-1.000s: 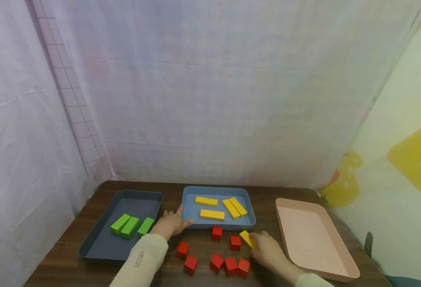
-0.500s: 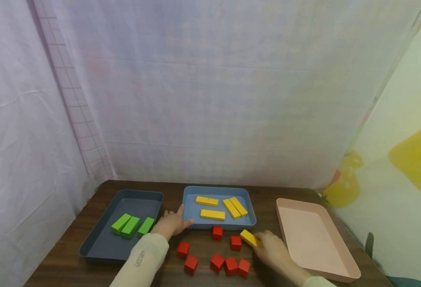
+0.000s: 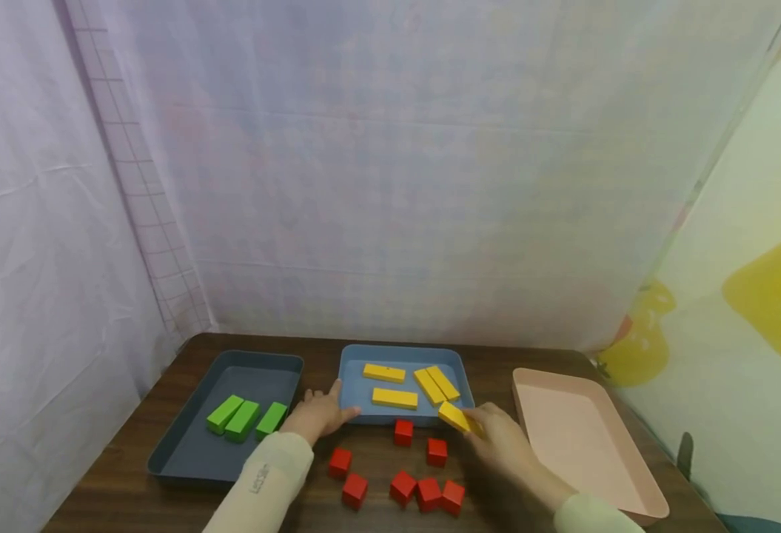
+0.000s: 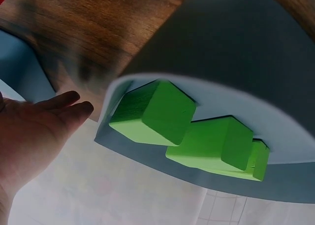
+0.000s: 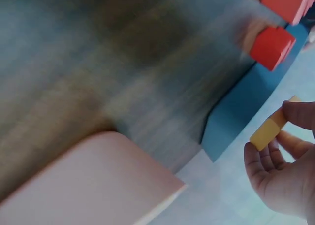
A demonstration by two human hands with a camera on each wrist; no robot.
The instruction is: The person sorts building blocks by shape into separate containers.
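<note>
My right hand (image 3: 502,442) pinches a yellow block (image 3: 455,417) between thumb and fingers, over the near right corner of the light blue tray (image 3: 400,420). In the right wrist view the same yellow block (image 5: 268,130) shows between thumb and fingertips. Two pairs of yellow blocks lie in the blue tray, such as this front yellow block (image 3: 394,398). My left hand (image 3: 322,413) is at that tray's left edge, fingers extended and thumb along the near side. In the left wrist view the left hand (image 4: 42,131) holds nothing.
A dark grey tray (image 3: 183,474) with three green blocks (image 3: 241,422) stands on the left. On the right is a pink tray (image 3: 583,444). Several red cubes (image 3: 403,488) are scattered on the wooden table (image 3: 323,511) in front of the blue tray. A curtain hangs behind.
My right hand has lifted the yellow block from the table and carried it forward to the blue tray's near right corner. The left hand has stayed in place.
</note>
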